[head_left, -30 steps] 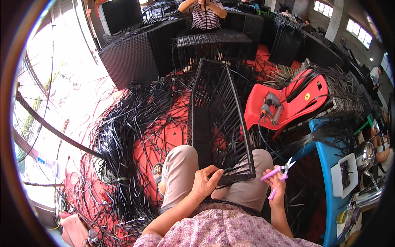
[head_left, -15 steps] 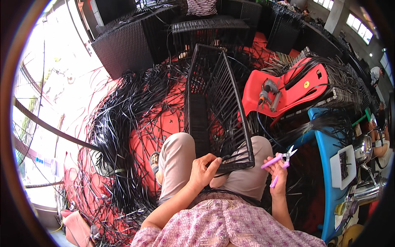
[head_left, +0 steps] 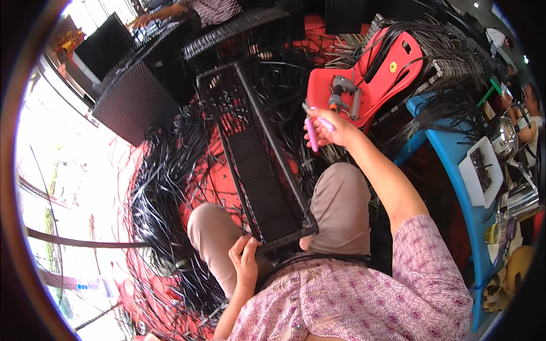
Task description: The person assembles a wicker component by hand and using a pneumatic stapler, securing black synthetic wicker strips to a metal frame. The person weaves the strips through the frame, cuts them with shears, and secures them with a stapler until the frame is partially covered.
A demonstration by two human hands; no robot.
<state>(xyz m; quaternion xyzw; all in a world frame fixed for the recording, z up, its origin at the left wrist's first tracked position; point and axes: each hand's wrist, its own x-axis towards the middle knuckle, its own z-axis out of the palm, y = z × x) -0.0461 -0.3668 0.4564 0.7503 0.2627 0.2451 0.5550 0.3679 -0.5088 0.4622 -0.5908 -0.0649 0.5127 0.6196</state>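
Note:
A long black rattan-wrapped frame (head_left: 270, 145) with barred sides and a dark woven panel (head_left: 259, 179) stands tilted between my knees. My left hand (head_left: 244, 261) is closed at its near left corner, fingertips pinching the edge. My right hand (head_left: 335, 129) reaches forward beyond the frame's right side, closed around garden snips with pink handles (head_left: 311, 134). The snips' blades point up and away and are partly hidden by the fingers. Close to that hand, a grey staple gun (head_left: 343, 94) lies on a red plastic chair (head_left: 319, 85).
Loose black plastic strips (head_left: 165, 187) are heaped on the red floor to the left. A blue table (head_left: 455, 170) at the right bears a white tray (head_left: 480, 173) and a metal pot (head_left: 503, 139). Dark woven panels (head_left: 133, 108) stand at the back left, where another person (head_left: 213, 10) sits.
My right hand has swung forward and left with the snips, toward the red chair. The frame has tilted and turned; my left hand has shifted to its near left corner. The view has turned.

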